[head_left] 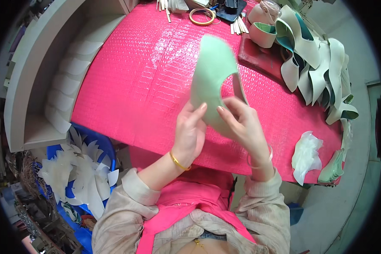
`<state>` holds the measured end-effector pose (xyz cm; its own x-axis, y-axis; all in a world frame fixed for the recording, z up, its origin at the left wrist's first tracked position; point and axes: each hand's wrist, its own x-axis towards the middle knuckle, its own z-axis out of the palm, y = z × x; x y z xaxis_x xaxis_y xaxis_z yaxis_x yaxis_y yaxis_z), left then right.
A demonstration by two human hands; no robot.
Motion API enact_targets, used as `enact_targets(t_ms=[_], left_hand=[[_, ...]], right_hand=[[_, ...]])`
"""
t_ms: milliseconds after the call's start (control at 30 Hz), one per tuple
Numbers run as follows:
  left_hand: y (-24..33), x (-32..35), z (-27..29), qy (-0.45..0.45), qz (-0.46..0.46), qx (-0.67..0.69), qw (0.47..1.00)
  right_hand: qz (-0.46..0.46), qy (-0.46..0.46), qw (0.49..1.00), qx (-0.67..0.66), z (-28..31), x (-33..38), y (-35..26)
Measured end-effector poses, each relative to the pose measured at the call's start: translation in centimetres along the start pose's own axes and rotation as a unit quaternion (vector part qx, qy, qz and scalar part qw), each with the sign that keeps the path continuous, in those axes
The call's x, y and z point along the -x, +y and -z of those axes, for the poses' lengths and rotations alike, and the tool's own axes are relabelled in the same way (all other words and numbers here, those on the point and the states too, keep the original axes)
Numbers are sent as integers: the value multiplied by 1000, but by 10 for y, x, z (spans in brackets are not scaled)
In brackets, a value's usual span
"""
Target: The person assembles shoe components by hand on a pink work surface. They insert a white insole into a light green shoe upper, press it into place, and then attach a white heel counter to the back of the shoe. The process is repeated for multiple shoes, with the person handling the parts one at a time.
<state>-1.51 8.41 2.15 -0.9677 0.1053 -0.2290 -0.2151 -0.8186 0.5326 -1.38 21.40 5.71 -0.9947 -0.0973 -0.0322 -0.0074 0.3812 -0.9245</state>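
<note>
A curved, pale green shoe upper piece [213, 63] is raised above the pink-covered table [127, 80], its rounded end pointing away from me and a cut-out opening on its right side. Part of a paler inner or second side shows beyond the opening. My left hand [191, 129] grips its lower left edge, with the thumb on the green face and the fingers behind. From the right, my right hand [243, 122] pinches the lower right edge beside the opening. The piece is slightly blurred, and its lower end is partly hidden by my hands.
Many white and green shoe uppers [319, 67] are piled at the back right. A roll of tape [202, 17] lies at the back. A white sheet bundle [307, 154] and stacked green pieces [332, 167] sit at right. White cut pieces [84, 178] fill a blue basin beside a grey shelf [19, 101].
</note>
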Motion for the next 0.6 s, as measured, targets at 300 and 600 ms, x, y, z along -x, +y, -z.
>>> enact_targets(t_ms=[300, 600], left_hand=[[35, -27, 16, 35, -140, -285, 948], [10, -76, 21, -9, -140, -341, 930]], right_hand=[[48, -29, 985, 163, -42, -13, 3], [31, 84, 961, 262, -61, 54, -1]])
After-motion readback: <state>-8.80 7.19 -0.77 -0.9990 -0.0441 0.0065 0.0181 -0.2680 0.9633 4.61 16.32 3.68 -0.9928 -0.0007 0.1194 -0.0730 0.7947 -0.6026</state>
